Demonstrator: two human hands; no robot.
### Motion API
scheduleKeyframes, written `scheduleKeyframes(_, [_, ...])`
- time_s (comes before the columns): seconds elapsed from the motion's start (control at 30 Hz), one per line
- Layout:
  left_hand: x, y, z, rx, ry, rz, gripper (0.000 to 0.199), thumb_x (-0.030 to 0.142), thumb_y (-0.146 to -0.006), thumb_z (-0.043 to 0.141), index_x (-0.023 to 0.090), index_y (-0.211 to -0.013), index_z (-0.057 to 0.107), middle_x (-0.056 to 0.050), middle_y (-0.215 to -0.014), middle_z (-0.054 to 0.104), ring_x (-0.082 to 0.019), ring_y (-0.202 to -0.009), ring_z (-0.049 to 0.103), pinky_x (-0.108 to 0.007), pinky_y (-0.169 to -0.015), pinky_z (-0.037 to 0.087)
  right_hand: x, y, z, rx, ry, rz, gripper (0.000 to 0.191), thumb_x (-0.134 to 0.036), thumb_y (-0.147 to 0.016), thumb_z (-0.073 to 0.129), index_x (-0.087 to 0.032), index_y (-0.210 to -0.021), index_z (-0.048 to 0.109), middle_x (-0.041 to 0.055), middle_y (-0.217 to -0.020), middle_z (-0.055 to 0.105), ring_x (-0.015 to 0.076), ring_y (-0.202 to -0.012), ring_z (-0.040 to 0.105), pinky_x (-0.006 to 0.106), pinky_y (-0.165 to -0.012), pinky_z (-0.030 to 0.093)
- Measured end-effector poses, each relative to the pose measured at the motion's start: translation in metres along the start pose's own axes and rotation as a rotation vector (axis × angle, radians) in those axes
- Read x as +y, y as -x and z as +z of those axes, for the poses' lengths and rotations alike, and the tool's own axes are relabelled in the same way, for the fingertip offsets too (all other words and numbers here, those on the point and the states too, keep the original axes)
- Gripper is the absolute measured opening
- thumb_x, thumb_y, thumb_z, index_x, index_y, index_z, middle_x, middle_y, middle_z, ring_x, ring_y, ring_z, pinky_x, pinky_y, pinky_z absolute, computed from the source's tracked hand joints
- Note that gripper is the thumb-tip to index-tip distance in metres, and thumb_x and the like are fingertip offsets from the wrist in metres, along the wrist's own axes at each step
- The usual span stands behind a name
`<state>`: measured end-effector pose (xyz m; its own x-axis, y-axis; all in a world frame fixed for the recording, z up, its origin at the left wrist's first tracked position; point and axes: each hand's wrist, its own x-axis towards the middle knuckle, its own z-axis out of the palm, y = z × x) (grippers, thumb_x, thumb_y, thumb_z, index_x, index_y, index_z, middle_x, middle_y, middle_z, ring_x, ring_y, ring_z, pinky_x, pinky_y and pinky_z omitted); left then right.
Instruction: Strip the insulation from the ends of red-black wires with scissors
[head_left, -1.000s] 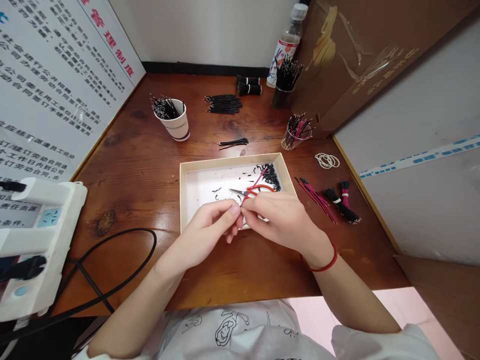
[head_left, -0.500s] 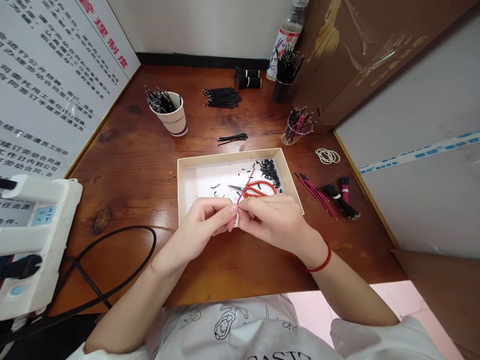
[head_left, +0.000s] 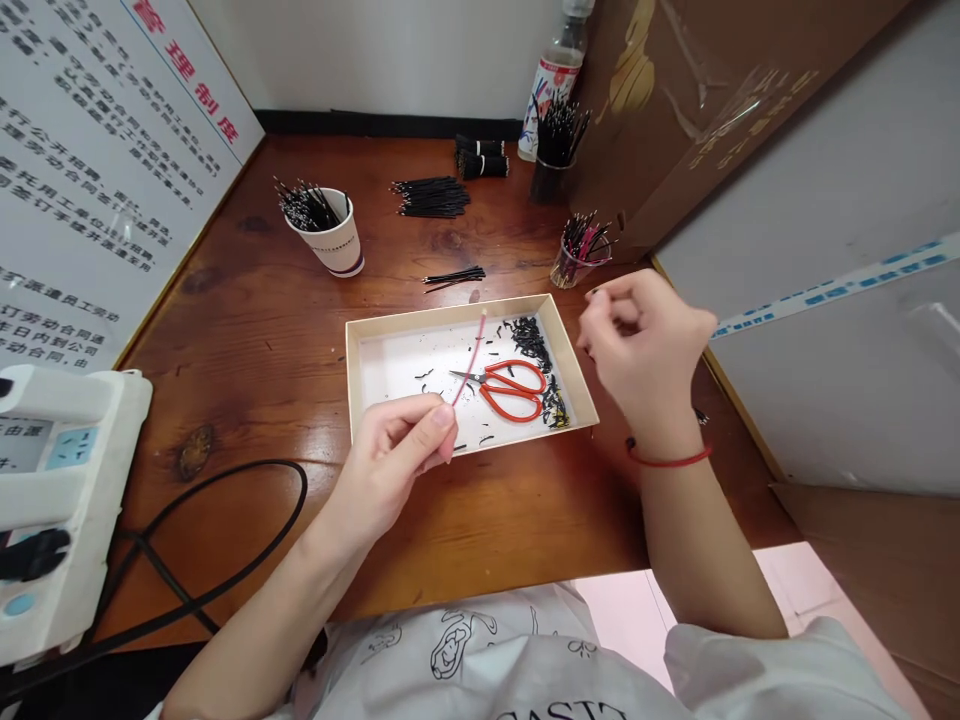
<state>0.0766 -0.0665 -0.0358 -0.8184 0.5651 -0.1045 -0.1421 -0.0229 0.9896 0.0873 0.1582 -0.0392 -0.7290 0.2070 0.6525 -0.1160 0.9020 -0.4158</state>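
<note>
My left hand [head_left: 386, 465] sits at the tray's near edge, shut on a thin pinkish-red wire [head_left: 472, 360] that rises over the tray. My right hand [head_left: 645, 345] is raised to the right of the cardboard tray [head_left: 450, 310], its fingers curled and touching no visible object. Inside the white-lined tray lie red-handled scissors [head_left: 512, 391] and a heap of black wire scraps [head_left: 529, 340]. The hand hides the wire bundles that lay on the desk to the right.
On the wooden desk [head_left: 225, 350] stand a paper cup of wires [head_left: 336, 243], loose black wire bundles [head_left: 431, 197], a glass of wires [head_left: 577, 265] and a plastic bottle [head_left: 551, 85]. A white power strip [head_left: 67, 450] and black cable [head_left: 202, 530] lie left.
My right hand has let go of the wire and lifted up and right, away from the tray. My left hand still holds the wire, which now stands clear of the scissors.
</note>
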Motion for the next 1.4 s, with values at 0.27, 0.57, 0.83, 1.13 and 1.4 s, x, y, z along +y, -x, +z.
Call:
scheduleKeyframes(0.27, [-0.006,-0.006,-0.003,0.081,-0.754,0.117,0.03,0.027,-0.096,0.041,0.02,-0.07,0.053,0.0,-0.065,0.055,-0.015,-0.06,0.049,-0.027,-0.059,0.036,0.016,0.0,0.009,-0.193,-0.046,0.024,0.017,-0.008,-0.088,0.054,-0.016,-0.085,0.069,0.0079,-0.085,0.073,0.019,-0.078,0.068,0.031,-0.072,0.053])
scheduleKeyframes(0.57, [-0.015,-0.007,-0.001,-0.004,-0.839,0.187,0.024,0.028,-0.099,0.039,0.02,-0.087,0.058,-0.003,-0.08,0.065,-0.019,-0.073,0.06,-0.03,-0.066,0.045,-0.023,0.006,0.007,-0.416,-0.805,0.239,0.011,-0.025,-0.087,0.066,-0.018,-0.082,0.072,0.004,-0.078,0.074,0.014,-0.066,0.068,0.026,-0.06,0.057])
scheduleKeyframes(0.83, [-0.025,-0.006,-0.005,-0.281,-0.99,0.491,0.013,0.012,-0.093,0.053,0.019,-0.089,0.064,-0.001,-0.081,0.068,-0.018,-0.071,0.058,-0.031,-0.069,0.044,0.076,-0.082,0.004,-0.064,0.064,0.314,0.007,-0.022,-0.083,0.067,-0.02,-0.079,0.072,0.0045,-0.077,0.075,0.021,-0.074,0.07,0.033,-0.074,0.054])
scheduleKeyframes(1.13, [-0.024,-0.004,0.001,-0.212,-1.036,0.551,0.014,0.014,-0.092,0.053,0.016,-0.085,0.065,-0.003,-0.077,0.066,-0.018,-0.068,0.055,-0.032,-0.066,0.045,0.074,-0.072,0.009,-0.227,0.212,0.203,0.019,-0.028,-0.088,0.059,-0.017,-0.087,0.075,0.0096,-0.085,0.077,0.0231,-0.075,0.069,0.035,-0.075,0.05])
scheduleKeyframes(1.4, [-0.021,0.002,0.013,-0.212,-0.962,0.688,0.016,0.017,-0.095,0.051,0.015,-0.087,0.065,-0.004,-0.082,0.067,-0.018,-0.072,0.059,-0.031,-0.066,0.049,0.005,-0.056,0.014,-0.363,0.001,-0.162,0.016,-0.021,-0.089,0.055,-0.02,-0.087,0.07,0.0078,-0.09,0.074,0.0218,-0.078,0.068,0.035,-0.073,0.053])
